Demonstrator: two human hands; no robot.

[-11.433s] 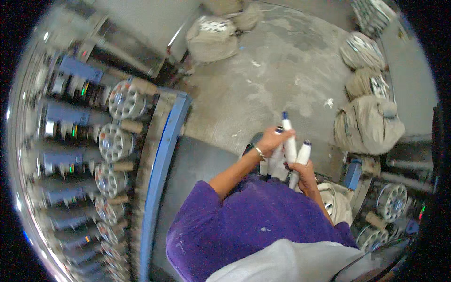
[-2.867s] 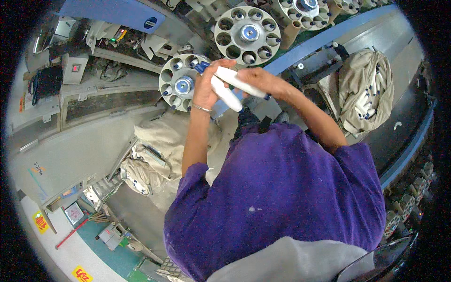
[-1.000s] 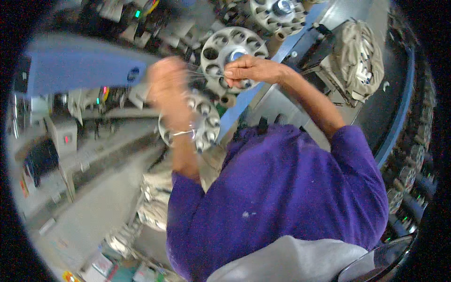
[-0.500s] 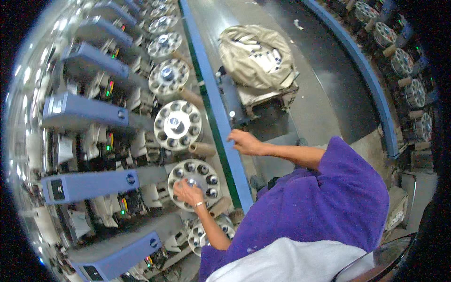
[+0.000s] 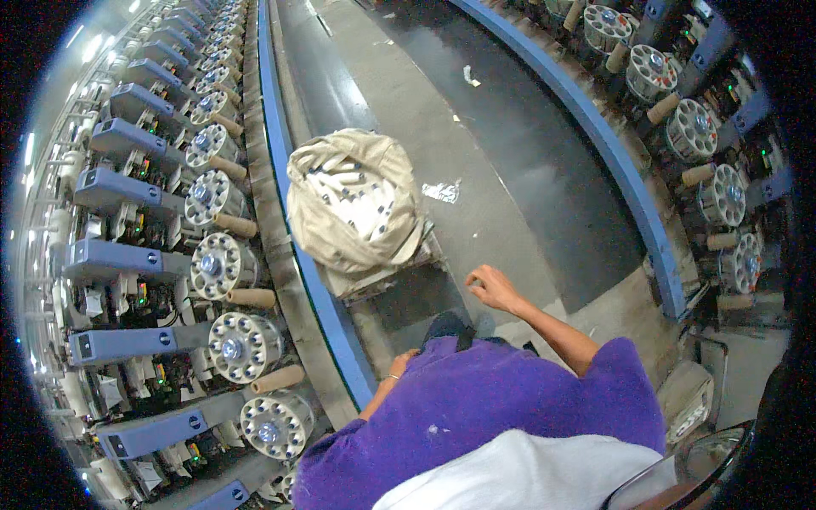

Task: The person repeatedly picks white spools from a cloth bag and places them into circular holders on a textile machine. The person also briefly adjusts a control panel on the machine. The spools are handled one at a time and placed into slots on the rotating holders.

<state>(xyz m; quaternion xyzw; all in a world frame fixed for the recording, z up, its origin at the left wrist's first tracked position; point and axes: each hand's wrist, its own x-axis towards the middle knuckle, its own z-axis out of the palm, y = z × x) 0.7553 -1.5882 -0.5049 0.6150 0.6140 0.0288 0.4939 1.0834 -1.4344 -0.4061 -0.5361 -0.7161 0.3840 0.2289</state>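
Hanging slack, digits seemingly apart, near the beige cloth sack (image 5: 340,248), bare right hand (image 5: 493,287) seems pre-grasp, needing closure; left hand (image 5: 403,363) unclear.

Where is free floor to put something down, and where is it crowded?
The dark floor strip between the crumpled plastic and right-hand blue rail looks bare. Crowded: the cloth sack, heaped with white bobbins, and the round holders along the left.

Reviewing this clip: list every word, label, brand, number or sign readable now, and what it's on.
None readable.
Blue machine housings: small dark panels and round marks, too small to read.
Crumpled pale scrap: any print unreadable.
Cloth sack, purple shirt: no lettering seen.
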